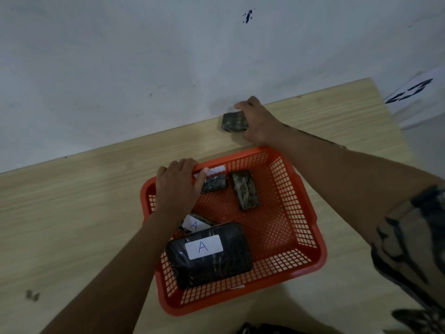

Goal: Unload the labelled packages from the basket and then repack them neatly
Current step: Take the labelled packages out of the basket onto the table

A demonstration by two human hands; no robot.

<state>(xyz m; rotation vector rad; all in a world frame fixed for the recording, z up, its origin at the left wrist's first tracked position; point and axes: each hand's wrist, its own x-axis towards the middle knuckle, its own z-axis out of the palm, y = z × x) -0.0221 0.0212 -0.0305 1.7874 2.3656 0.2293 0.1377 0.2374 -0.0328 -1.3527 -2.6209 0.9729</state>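
An orange plastic basket (301, 213) sits on the wooden table. Inside lie a large black wrapped package (216, 266) with a white label "A", a smaller package (196, 224) also labelled "A" half under my left forearm, a small dark package (215, 183) at the far wall, and a longer dark package (245, 190) with no label showing. My left hand (178, 186) grips the basket's far left rim. My right hand (258, 122) holds a small dark package (233, 122) down on the table beyond the basket, close to the wall.
The wooden table (72, 213) meets a grey wall (144, 68) along its far edge. A white sheet with black marks (414, 90) hangs on the wall past the table's right end. A small dark smudge (32, 295) marks the table at near left.
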